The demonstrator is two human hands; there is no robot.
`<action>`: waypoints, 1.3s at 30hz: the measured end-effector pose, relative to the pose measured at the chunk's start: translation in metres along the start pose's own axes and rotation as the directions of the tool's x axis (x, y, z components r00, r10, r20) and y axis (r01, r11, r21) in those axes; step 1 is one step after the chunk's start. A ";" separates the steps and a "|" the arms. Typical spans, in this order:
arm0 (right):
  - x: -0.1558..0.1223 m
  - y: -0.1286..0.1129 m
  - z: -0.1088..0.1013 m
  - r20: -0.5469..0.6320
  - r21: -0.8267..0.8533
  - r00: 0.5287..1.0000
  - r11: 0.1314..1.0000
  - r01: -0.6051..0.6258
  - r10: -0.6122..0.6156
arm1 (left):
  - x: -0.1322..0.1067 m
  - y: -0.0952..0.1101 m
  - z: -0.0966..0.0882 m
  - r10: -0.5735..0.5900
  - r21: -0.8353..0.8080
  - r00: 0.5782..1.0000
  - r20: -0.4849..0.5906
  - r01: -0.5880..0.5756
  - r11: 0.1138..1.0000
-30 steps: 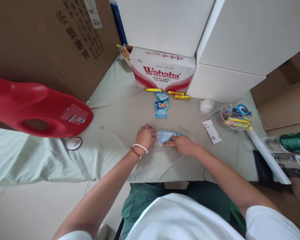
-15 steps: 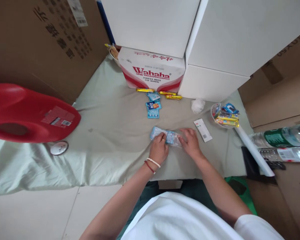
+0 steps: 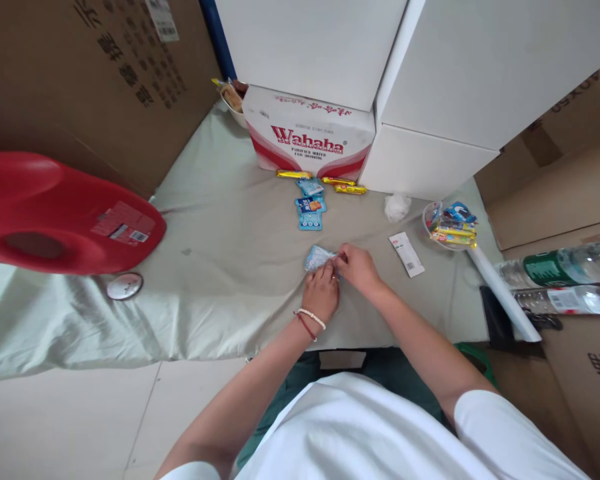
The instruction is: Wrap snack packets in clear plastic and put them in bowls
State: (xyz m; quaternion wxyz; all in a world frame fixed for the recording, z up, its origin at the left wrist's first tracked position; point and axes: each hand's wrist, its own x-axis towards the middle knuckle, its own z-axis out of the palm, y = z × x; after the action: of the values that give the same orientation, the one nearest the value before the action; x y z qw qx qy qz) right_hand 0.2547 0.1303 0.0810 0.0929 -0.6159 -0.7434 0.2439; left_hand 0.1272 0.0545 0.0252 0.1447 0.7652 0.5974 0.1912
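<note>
A crinkled blue-and-white plastic packet [image 3: 316, 257] lies on the cloth-covered table, its right part hidden by my hands. My left hand [image 3: 321, 291] presses its bent fingers on the packet's lower edge; a white beaded bracelet and a red one circle that wrist. Touching the left fingertips, my right hand [image 3: 357, 265] is closed in a pinch at the packet's right end. Beyond them lie several small blue snack sachets [image 3: 311, 205], partly overlapping. To the right are a flat white packet [image 3: 406, 255] and a crumpled white wad [image 3: 397, 207].
Yellow-wrapped sticks [image 3: 350, 190] lie before a Wahaha carton [image 3: 310, 137]. A clear bowl [image 3: 433, 233] of snacks stands right, near a white roll [image 3: 505, 297] and plastic bottles [image 3: 550, 267]. On the left are a red jug [image 3: 75, 220] and a round disc [image 3: 125, 286].
My right hand has moved left to my left hand and closed into a pinch. The packet, stretched out before, now shows much shorter. The view has shifted slightly.
</note>
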 end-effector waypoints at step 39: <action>-0.058 0.130 -0.045 -0.234 0.963 0.839 0.233 0.132 0.491 | -0.048 -0.033 -0.032 0.179 -0.352 0.952 -0.248 -0.260 0.899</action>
State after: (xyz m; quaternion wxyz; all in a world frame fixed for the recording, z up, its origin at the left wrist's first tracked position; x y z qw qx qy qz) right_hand 0.4006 0.1018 0.0676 0.6042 -0.5530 -0.3053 0.4858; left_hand 0.0740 0.0153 0.0332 0.2040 0.7608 0.4702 0.3980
